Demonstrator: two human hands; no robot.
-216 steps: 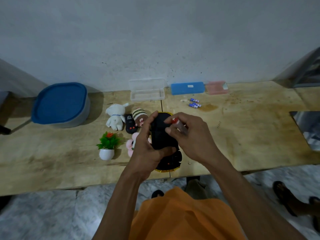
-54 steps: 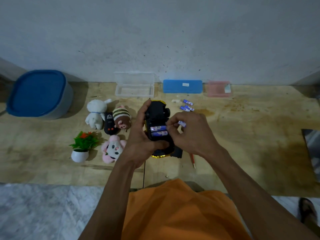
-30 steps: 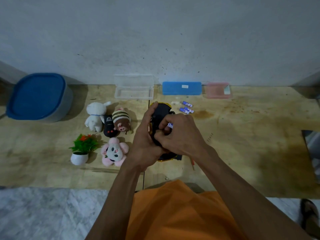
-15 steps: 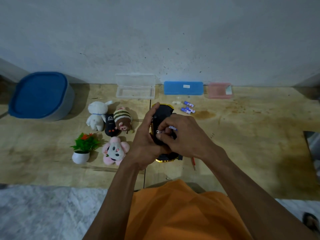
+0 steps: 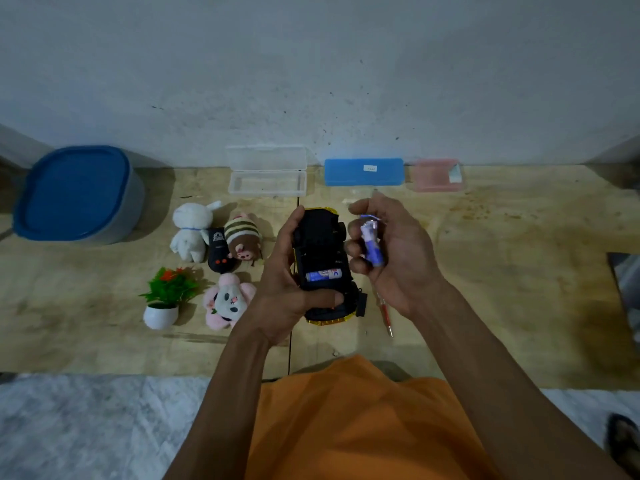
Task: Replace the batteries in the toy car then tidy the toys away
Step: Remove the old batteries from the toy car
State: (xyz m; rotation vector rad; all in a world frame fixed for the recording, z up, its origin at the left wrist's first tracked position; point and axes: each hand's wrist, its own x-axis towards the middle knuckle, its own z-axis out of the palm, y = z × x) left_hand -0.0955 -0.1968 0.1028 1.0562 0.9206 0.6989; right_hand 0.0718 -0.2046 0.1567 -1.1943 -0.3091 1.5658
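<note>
Currently the left hand (image 5: 294, 282) grips the toy car (image 5: 323, 261) underside-up above the tabletop (image 5: 502, 271), thumb across its near end. 1 battery (image 5: 323, 274) lies crosswise in the open bay; the slot beyond it looks empty. Right hand (image 5: 391, 254), just right of the car, curls its fingers round a removed battery (image 5: 372, 245) standing roughly upright. Right hand is nearer the bay; the seated cell's long axis runs left-right.
</note>
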